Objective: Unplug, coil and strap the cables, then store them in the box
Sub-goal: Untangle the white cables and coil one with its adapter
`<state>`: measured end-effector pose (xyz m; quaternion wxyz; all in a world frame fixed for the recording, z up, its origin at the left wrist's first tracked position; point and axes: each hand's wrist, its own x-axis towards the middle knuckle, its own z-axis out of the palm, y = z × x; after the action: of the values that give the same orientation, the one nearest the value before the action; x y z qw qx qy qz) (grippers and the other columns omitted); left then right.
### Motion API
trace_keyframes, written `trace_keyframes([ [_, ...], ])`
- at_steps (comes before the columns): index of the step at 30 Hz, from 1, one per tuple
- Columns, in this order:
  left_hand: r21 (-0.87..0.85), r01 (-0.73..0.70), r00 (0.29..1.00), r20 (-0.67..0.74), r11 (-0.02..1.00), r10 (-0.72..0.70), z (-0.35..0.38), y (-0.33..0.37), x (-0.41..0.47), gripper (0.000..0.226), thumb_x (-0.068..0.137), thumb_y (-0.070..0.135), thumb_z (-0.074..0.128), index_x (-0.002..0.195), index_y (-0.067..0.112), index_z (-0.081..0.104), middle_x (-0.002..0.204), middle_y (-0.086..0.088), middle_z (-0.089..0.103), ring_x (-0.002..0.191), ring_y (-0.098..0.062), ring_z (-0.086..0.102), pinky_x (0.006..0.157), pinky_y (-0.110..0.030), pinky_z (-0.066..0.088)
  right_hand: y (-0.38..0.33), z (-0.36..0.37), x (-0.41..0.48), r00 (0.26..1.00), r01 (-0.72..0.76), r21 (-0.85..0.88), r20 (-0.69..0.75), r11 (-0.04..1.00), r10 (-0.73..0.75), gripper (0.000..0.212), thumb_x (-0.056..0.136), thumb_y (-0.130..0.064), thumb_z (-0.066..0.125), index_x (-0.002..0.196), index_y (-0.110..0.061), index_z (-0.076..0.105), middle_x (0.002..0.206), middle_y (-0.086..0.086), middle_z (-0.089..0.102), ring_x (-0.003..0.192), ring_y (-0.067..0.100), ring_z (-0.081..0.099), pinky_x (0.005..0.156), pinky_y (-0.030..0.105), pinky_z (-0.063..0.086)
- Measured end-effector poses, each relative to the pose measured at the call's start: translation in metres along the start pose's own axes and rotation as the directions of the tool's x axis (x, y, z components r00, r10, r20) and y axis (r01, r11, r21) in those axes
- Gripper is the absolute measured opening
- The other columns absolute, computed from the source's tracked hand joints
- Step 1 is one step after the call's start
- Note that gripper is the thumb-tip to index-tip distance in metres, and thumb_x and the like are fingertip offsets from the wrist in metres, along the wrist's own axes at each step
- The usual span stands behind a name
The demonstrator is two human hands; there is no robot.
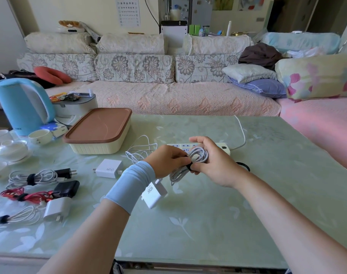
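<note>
Because the coiled cable is light, limp and a little springy, its loops would likely fan apart unless held at the waist, where the black strap crosses them — probably the surest place to grip. It hangs just above the table, in front of the power strip, between both hands. The left hand pinches the strap against the bundle. The right hand has thumb and lower fingers curled round the loops, with the upper fingers lifted. The jacket looks woven, pale grey and matte. A white 90W charger, a hard smooth block, lies below and seems joined to the cable's tail, so it may drag on that end. Further left sit three strapped bundles and the ribbed cream box, brown lid on — a loose white cable lies beside it.
</note>
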<state>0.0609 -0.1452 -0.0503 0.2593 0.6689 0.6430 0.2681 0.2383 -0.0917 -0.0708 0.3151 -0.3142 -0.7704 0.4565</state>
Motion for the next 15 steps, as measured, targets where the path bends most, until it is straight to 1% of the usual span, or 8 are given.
trace_keyframes([
  [3, -0.044, 0.036, 0.999, -0.028, 0.998, -0.037, -0.001, -0.005, 0.001, 0.009, 0.088, 0.032, 0.067, 0.082, 0.026, 0.070, 0.059, 0.018, 0.059, 0.052, 0.005, 0.049, 0.061, -0.015, 0.040, 0.005, 0.001, 0.006, 0.997, -0.027, 0.099, -0.067, 0.995, 0.034, 0.091, 0.072, 0.010, 0.078, 0.137, -0.038, 0.036, 0.116, 0.008, 0.063, 0.091, 0.019, 0.070, 0.088, 0.035, 0.056],
  [4, -0.081, 0.041, 0.997, -0.059, 0.996, -0.045, 0.000, -0.007, 0.001, 0.010, 0.088, 0.032, 0.068, 0.083, 0.024, 0.071, 0.060, 0.016, 0.061, 0.051, 0.006, 0.049, 0.060, -0.015, 0.043, 0.006, 0.002, 0.008, 0.993, -0.035, 0.150, -0.106, 0.988, 0.052, 0.094, 0.071, 0.011, 0.079, 0.140, -0.036, 0.035, 0.114, 0.009, 0.064, 0.091, 0.019, 0.070, 0.087, 0.035, 0.057],
  [5, -0.141, 0.050, 0.994, -0.092, 0.989, -0.064, 0.000, -0.008, 0.002, 0.011, 0.088, 0.032, 0.068, 0.084, 0.023, 0.073, 0.064, 0.010, 0.066, 0.054, 0.002, 0.052, 0.062, -0.020, 0.048, 0.006, 0.004, 0.009, 0.986, -0.040, 0.192, -0.153, 0.981, 0.071, 0.094, 0.071, 0.011, 0.079, 0.141, -0.033, 0.035, 0.112, 0.010, 0.065, 0.089, 0.018, 0.070, 0.085, 0.035, 0.057],
  [7, -0.283, 0.077, 0.981, -0.148, 0.956, -0.123, 0.000, -0.010, 0.002, 0.011, 0.087, 0.034, 0.069, 0.085, 0.024, 0.073, 0.080, -0.008, 0.073, 0.067, -0.011, 0.057, 0.072, -0.036, 0.056, 0.004, 0.008, 0.011, 0.972, -0.058, 0.265, -0.203, 0.962, 0.115, 0.078, 0.077, 0.008, 0.076, 0.138, -0.026, 0.042, 0.108, 0.010, 0.068, 0.087, 0.019, 0.070, 0.080, 0.038, 0.059],
  [8, -0.357, 0.090, 0.975, -0.161, 0.930, -0.156, 0.001, -0.009, 0.001, 0.012, 0.087, 0.034, 0.069, 0.087, 0.023, 0.074, 0.086, -0.012, 0.073, 0.072, -0.015, 0.060, 0.076, -0.038, 0.057, 0.003, 0.010, 0.011, 0.976, -0.074, 0.293, -0.174, 0.953, 0.129, 0.060, 0.082, 0.005, 0.073, 0.131, -0.021, 0.050, 0.104, 0.011, 0.070, 0.086, 0.021, 0.071, 0.078, 0.039, 0.060],
  [10, -0.511, 0.129, 0.965, -0.134, 0.850, -0.227, 0.002, -0.010, -0.002, 0.017, 0.087, 0.032, 0.070, 0.093, 0.017, 0.074, 0.091, -0.010, 0.074, 0.079, -0.016, 0.066, 0.079, -0.037, 0.059, 0.000, 0.012, 0.009, 0.988, -0.117, 0.310, -0.063, 0.943, 0.143, 0.027, 0.091, 0.000, 0.065, 0.114, -0.014, 0.065, 0.096, 0.009, 0.075, 0.082, 0.023, 0.072, 0.072, 0.037, 0.060],
  [12, -0.621, 0.163, 0.963, -0.069, 0.767, -0.260, 0.004, -0.010, -0.006, 0.017, 0.088, 0.030, 0.069, 0.095, 0.015, 0.074, 0.089, -0.007, 0.075, 0.080, -0.015, 0.069, 0.072, -0.031, 0.060, -0.001, 0.013, 0.008, 0.988, -0.133, 0.339, -0.024, 0.931, 0.150, 0.017, 0.092, -0.001, 0.063, 0.104, -0.011, 0.070, 0.089, 0.009, 0.076, 0.076, 0.022, 0.072, 0.068, 0.032, 0.060],
  [15, -0.655, 0.154, 0.965, -0.061, 0.740, -0.255, 0.005, -0.014, -0.011, 0.018, 0.088, 0.027, 0.069, 0.097, 0.013, 0.074, 0.087, -0.006, 0.076, 0.076, -0.012, 0.071, 0.065, -0.024, 0.056, -0.001, 0.016, 0.009, 0.989, -0.106, 0.355, -0.063, 0.929, 0.136, 0.015, 0.088, 0.003, 0.066, 0.096, -0.009, 0.071, 0.079, 0.008, 0.073, 0.061, 0.018, 0.065, 0.067, 0.031, 0.061],
])
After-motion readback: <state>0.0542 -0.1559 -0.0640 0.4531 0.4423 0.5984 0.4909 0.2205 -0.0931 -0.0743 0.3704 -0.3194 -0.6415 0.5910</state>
